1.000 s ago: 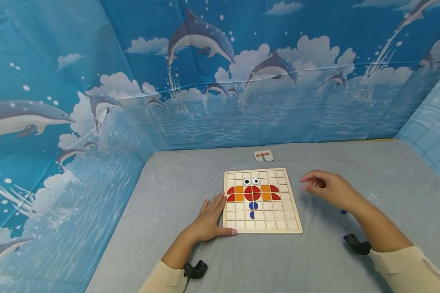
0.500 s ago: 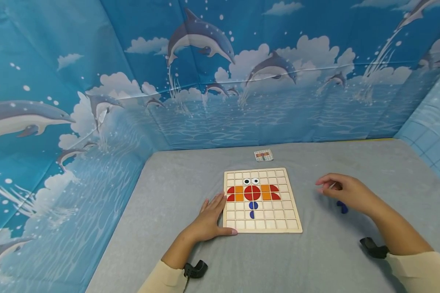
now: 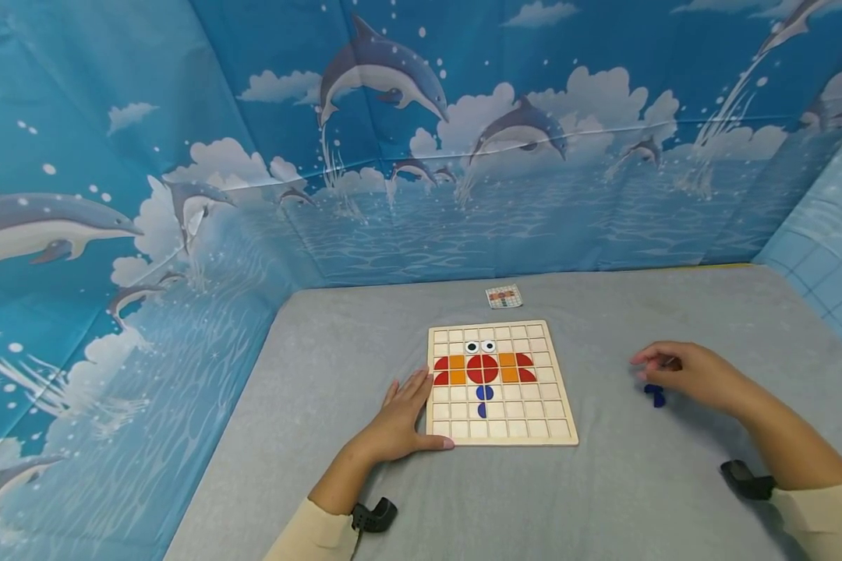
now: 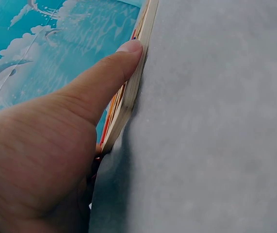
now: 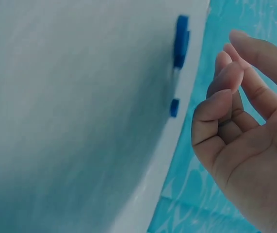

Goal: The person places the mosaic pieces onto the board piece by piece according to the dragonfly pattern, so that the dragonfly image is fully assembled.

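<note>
My left hand [image 3: 396,430] rests at the lower left corner of a square wooden grid board [image 3: 519,429], fingers straight along its left side. In the left wrist view the thumb [image 4: 104,70] lies across the board's edge [image 4: 149,29]. Red, orange and blue pieces and two eye pieces fill some squares, with a red circle [image 3: 482,369] in the middle. My right hand [image 3: 695,374] hovers over the table right of the board, fingers loosely bent and holding nothing. Just below its fingertips lie small dark blue pieces [image 3: 656,396], also seen as blue pieces [image 5: 181,43] in the right wrist view.
A small pattern card [image 3: 504,297] lies behind the board. Grey cloth [image 3: 337,358] covers the table. A blue dolphin-print curtain [image 3: 393,226] hangs along the back and left side.
My right hand has moved right, away from the board to above the blue pieces, which have come into fuller view. The left hand and the board stay put.
</note>
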### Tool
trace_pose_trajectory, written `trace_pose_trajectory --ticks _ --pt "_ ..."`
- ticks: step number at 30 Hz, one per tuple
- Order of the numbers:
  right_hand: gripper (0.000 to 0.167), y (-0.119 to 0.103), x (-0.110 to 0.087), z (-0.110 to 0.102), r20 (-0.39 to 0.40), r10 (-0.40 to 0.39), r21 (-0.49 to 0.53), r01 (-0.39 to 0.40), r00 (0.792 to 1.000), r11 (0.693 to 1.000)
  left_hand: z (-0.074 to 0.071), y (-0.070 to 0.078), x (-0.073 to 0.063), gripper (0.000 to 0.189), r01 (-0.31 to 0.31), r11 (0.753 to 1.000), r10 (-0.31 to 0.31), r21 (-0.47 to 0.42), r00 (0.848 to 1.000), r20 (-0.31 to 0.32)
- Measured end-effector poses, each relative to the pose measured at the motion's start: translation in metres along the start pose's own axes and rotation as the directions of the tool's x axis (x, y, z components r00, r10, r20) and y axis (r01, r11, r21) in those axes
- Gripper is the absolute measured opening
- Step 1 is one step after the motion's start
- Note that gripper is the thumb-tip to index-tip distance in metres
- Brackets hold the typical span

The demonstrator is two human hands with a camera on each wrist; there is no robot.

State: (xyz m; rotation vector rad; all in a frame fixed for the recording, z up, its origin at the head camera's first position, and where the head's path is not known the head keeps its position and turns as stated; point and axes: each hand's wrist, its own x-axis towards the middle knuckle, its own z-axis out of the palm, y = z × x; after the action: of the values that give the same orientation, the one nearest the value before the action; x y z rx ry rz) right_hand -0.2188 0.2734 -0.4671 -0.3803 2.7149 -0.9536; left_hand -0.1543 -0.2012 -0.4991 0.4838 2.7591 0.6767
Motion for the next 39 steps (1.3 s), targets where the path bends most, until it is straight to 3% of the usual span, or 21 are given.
trace_pose_trajectory --ticks 7,15,23,39 --pt "0.027 0.018 -0.004 -0.003 0.068 0.019 0.008 -0.019 0.998 1.000 0.001 -0.001 0.001 0.119 -0.002 1.000 0.002 0.001 1.000 -0.001" --pt "0.024 0.019 -0.009 -0.005 0.112 0.014 -0.003 -0.014 0.994 1.000 0.002 -0.003 0.002 0.120 -0.001 1.000 0.001 0.003 1.000 0.000" --pt "0.016 0.020 -0.006 -0.002 0.113 0.029 -0.042 -0.024 0.993 0.999 0.001 -0.003 0.002 0.120 0.001 1.000 -0.001 -0.002 1.000 0.000" --pt "0.012 0.009 -0.007 -0.001 0.090 -0.003 0.006 0.003 0.996 1.000 0.001 -0.004 0.001 0.119 -0.013 1.000 0.013 -0.014 1.000 -0.001"
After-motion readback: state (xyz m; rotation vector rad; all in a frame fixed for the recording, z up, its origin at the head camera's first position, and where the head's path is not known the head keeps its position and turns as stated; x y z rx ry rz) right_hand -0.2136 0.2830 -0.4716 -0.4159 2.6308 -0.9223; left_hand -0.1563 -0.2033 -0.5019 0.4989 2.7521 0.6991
